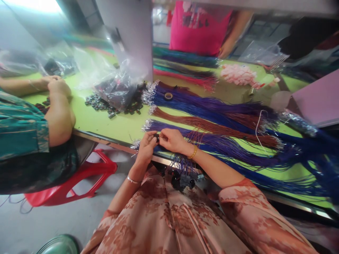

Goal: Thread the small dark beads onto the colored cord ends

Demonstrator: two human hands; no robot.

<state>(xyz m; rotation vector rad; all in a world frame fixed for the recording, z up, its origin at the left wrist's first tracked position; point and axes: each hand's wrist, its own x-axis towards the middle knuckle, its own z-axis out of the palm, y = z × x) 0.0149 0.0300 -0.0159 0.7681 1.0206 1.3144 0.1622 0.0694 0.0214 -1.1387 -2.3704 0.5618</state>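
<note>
Near the table's front edge, my left hand (146,146) is closed on a small black connector housing (156,137). My right hand (173,140) meets it from the right with fingers pinched together; whatever they hold is hidden. Purple wires (169,128) and brown wires (185,121) with shiny terminal ends lie in bundles just beyond my hands. Below my right wrist, wires hang over the edge to several black connectors (186,179) at my lap.
Loose black connectors (99,104) and a plastic bag of dark parts (119,88) lie left of the wires. A tape roll (168,96) rests on blue wires. A co-worker's hands (57,84) are at far left, near a red stool (87,176). Another person stands opposite.
</note>
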